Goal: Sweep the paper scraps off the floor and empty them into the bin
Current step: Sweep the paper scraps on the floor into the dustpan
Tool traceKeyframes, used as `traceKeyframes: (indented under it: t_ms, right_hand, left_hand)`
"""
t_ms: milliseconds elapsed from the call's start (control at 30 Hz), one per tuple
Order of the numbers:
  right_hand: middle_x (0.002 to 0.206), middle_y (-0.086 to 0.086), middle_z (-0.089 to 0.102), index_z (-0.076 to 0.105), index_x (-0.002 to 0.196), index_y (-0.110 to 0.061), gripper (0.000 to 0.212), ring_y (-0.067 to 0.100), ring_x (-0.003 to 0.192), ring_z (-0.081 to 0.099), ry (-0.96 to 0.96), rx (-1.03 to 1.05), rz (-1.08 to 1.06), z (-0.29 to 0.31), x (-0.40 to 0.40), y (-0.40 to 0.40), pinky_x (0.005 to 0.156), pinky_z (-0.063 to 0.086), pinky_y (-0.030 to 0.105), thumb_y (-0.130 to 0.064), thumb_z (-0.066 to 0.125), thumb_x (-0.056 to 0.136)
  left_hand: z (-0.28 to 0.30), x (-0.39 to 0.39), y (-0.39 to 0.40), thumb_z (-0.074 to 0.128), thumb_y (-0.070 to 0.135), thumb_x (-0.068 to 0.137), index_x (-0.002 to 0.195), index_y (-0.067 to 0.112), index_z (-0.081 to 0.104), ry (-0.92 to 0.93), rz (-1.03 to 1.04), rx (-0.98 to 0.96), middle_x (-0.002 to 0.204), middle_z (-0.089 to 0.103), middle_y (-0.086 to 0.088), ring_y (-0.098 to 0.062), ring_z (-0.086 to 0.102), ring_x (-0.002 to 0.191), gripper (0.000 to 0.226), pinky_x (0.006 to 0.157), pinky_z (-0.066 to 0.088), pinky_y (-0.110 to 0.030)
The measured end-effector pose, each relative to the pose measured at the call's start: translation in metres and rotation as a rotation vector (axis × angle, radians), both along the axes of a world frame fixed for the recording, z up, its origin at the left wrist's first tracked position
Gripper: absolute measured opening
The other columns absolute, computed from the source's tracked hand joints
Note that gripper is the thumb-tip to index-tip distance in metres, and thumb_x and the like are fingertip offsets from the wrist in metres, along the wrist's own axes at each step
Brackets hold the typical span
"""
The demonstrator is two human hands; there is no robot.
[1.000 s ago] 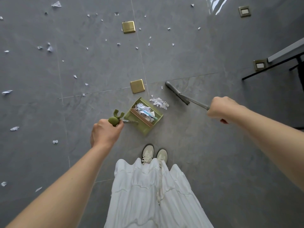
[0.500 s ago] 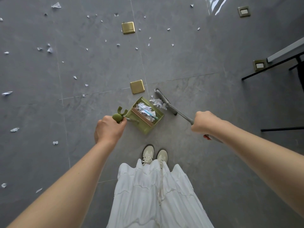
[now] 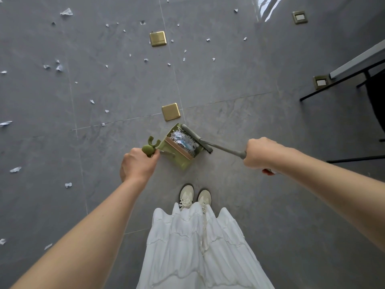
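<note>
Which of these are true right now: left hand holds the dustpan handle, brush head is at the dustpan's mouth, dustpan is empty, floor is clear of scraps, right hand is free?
1. The left hand grips the green dustpan handle. True.
2. The brush head sits at the dustpan's mouth. True.
3. The dustpan is empty. False: paper scraps lie piled inside it.
4. The floor is clear of scraps. False: many scraps are scattered ahead and to the left.
5. The right hand is free. False: it grips the brush's grey handle.
</note>
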State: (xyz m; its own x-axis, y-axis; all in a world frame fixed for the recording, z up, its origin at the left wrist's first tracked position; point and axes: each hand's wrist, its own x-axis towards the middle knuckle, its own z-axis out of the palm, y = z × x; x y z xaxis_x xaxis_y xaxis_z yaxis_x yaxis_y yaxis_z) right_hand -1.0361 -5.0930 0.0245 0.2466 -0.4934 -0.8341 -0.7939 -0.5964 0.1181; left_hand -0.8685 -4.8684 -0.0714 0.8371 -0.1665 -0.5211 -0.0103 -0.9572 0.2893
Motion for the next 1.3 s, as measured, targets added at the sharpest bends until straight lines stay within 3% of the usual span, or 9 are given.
traceKeyframes:
  t_ms: [200, 333, 667, 867, 1067, 1300]
  right_hand:
    - [0.077, 0.012, 0.055, 0.056, 0.088, -0.008, 0.011, 0.021, 0.042, 0.054, -0.010, -0.056, -0.006, -0.001, 0.012, -0.005, 0.034, 0.041, 0.018, -0.013, 0.047, 0.086]
    - [0.072, 0.011, 0.055, 0.050, 0.076, -0.009, 0.011, 0.020, 0.041, 0.054, -0.038, -0.069, -0.008, -0.007, 0.019, -0.003, 0.037, 0.039, 0.017, -0.010, 0.044, 0.085]
    - [0.078, 0.013, 0.052, 0.051, 0.080, -0.006, 0.010, 0.023, 0.043, 0.053, -0.046, 0.047, -0.105, -0.016, 0.026, 0.021, 0.036, 0.040, 0.020, -0.009, 0.044, 0.087]
    - [0.078, 0.013, 0.052, 0.052, 0.084, -0.006, 0.011, 0.022, 0.043, 0.051, -0.036, 0.073, -0.110, -0.002, 0.030, 0.022, 0.035, 0.039, 0.019, -0.009, 0.042, 0.087]
    - [0.071, 0.012, 0.055, 0.054, 0.070, -0.005, 0.015, 0.022, 0.046, 0.049, -0.043, 0.033, -0.195, 0.023, 0.044, -0.004, 0.033, 0.036, 0.015, -0.006, 0.050, 0.084]
    - [0.073, 0.014, 0.056, 0.055, 0.071, -0.004, 0.012, 0.022, 0.043, 0.051, -0.118, -0.029, -0.233, 0.039, 0.072, -0.034, 0.034, 0.039, 0.018, -0.008, 0.051, 0.082]
  left_hand:
    - [0.001, 0.001, 0.001, 0.063, 0.056, 0.088, 0.077, 0.012, 0.057, 0.018, -0.019, -0.012, 0.093, 0.067, -0.023, -0.041, 0.063, 0.094, 0.045, 0.067, 0.040, -0.034]
    - [0.000, 0.005, 0.000, 0.063, 0.057, 0.088, 0.078, 0.011, 0.057, 0.042, -0.016, -0.017, 0.081, 0.057, -0.014, -0.040, 0.063, 0.092, 0.048, 0.067, 0.041, -0.034]
    - [0.000, -0.001, 0.000, 0.063, 0.055, 0.090, 0.071, 0.011, 0.058, 0.015, -0.052, -0.072, 0.086, 0.067, -0.023, -0.042, 0.062, 0.088, 0.048, 0.065, 0.037, -0.033]
    - [0.007, -0.010, -0.004, 0.063, 0.052, 0.092, 0.079, 0.001, 0.070, -0.012, -0.054, -0.128, 0.084, 0.068, -0.026, -0.044, 0.061, 0.086, 0.053, 0.064, 0.035, -0.034]
    - [0.026, 0.003, -0.014, 0.064, 0.053, 0.091, 0.082, 0.003, 0.071, -0.019, 0.030, -0.160, 0.088, 0.069, -0.025, -0.044, 0.062, 0.088, 0.052, 0.064, 0.036, -0.034]
    - [0.043, 0.030, -0.036, 0.065, 0.050, 0.090, 0.077, 0.003, 0.069, -0.045, 0.212, -0.238, 0.089, 0.069, -0.026, -0.044, 0.062, 0.091, 0.049, 0.068, 0.038, -0.034]
